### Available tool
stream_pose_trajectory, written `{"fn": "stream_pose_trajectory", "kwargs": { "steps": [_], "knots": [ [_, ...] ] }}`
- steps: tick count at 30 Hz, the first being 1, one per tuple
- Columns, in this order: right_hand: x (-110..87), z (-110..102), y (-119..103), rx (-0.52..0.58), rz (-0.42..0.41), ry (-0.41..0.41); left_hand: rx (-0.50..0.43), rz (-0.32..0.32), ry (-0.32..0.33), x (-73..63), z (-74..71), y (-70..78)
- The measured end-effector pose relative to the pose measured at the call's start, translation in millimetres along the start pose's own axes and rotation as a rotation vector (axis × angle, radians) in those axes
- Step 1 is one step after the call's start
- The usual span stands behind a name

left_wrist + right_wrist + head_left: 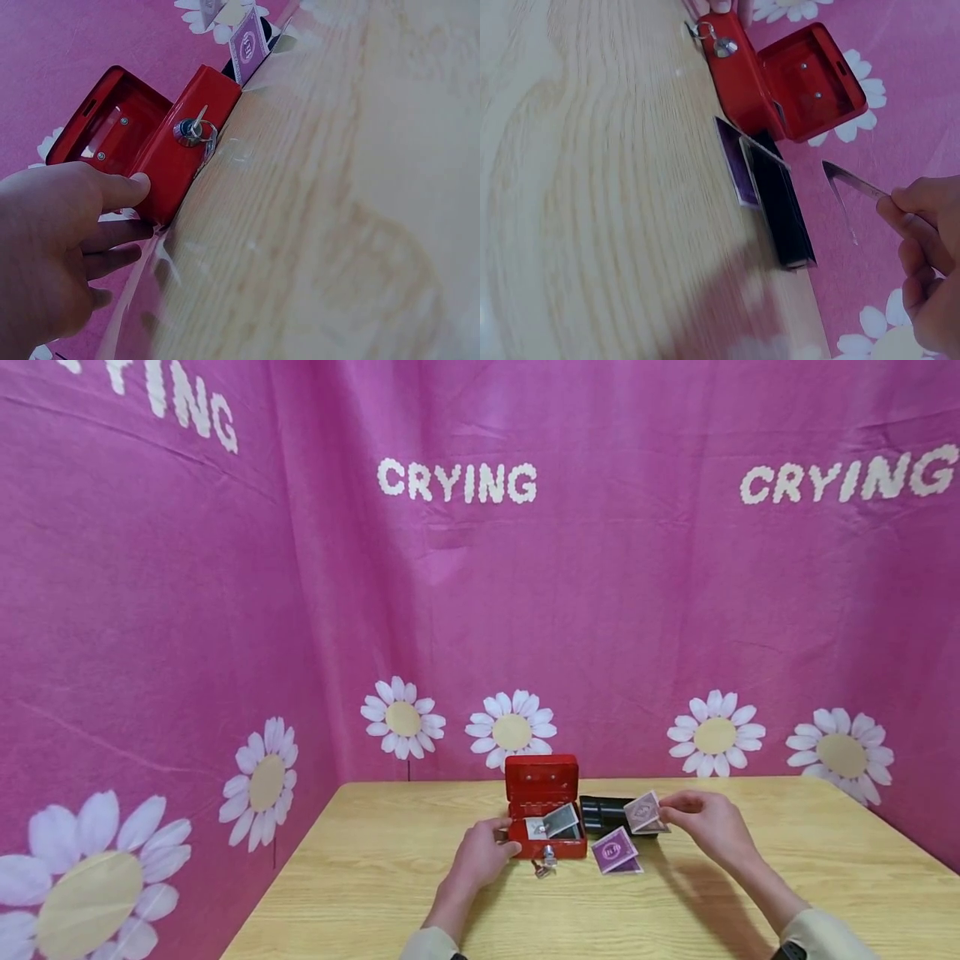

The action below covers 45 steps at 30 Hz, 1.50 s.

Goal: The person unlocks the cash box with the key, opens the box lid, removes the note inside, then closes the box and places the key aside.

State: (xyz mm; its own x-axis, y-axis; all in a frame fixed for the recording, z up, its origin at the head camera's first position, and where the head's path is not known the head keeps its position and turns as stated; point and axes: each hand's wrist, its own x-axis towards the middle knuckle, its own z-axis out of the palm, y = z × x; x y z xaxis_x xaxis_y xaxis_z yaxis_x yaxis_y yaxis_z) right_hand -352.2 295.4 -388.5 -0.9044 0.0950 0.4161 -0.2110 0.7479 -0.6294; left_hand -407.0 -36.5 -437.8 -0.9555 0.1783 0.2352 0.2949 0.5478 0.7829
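Note:
A small red cash box (567, 850) stands with its lid (542, 779) raised. My left hand (483, 853) grips its left front corner, thumb on the front face and fingers at the side. A key (199, 118) sits in the round lock, with more keys hanging from its ring. Inside the box lies a folded greyish note (560, 820). My right hand (708, 822) pinches a folded pale banknote (642, 812) between thumb and fingers, raised to the right of the box. A folded purple banknote (613, 852) stands on the table below it.
Behind the notes, right of the box, lies a long black object (596, 815), partly covered by the pinched banknote in the head view. The light wooden table (390, 860) ends at a pink cloth backdrop (465, 610) with daisies and white lettering.

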Motion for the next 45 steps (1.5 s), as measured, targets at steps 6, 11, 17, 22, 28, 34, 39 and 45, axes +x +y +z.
{"fn": "stream_pose_trajectory", "kwargs": {
  "steps": [6,11,17,22,28,34,39,45],
  "knots": [
    [-4.2,-4,9,0.001,0.001,-0.020,-0.001,0.003,-0.002,-0.1,0.5,-0.4],
    [-6.8,-4,16,-0.015,0.001,-0.041,0.001,-0.001,0.000,-0.2,0.9,0.5],
    [-9.0,-4,21,-0.018,0.026,-0.089,0.001,-0.016,-0.001,0.1,1.0,1.7],
    [-11.0,-1,26,-0.022,0.021,-0.113,-0.006,-0.042,-0.010,-0.3,0.8,1.9],
    [-11.3,4,30,-0.026,0.010,-0.116,-0.014,-0.038,-0.014,0.2,0.7,1.3],
    [-14.0,2,29,-0.030,0.007,-0.123,0.001,-0.045,-0.014,-0.5,-0.4,3.0],
    [-14.4,-1,30,-0.034,0.001,-0.125,-0.009,-0.045,-0.022,1.0,-1.2,4.3],
    [-14.8,-1,34,-0.034,0.019,-0.149,-0.025,-0.057,-0.028,0.7,-1.4,4.6]
  ]
}}
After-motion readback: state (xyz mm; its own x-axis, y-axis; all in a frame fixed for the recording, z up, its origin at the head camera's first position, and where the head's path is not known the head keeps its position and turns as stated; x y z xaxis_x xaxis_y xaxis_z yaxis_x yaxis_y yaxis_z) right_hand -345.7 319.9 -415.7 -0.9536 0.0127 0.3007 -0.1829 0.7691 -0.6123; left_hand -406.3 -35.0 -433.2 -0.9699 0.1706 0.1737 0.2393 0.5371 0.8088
